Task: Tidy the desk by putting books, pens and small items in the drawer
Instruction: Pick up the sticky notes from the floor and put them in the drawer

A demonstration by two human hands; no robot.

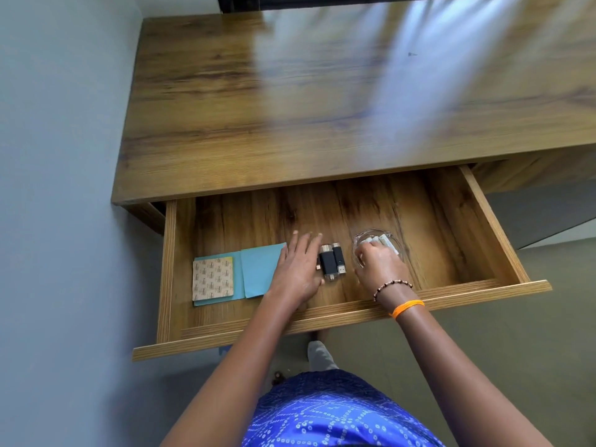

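In the open drawer, the flat left hand partly covers the USB sticks. The right hand grips small white items, hiding most of a glass dish.

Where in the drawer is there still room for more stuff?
Bare floor lies along the drawer's back, and right of the glass bowl. The front middle is crowded: blue papers, USB sticks, both hands.
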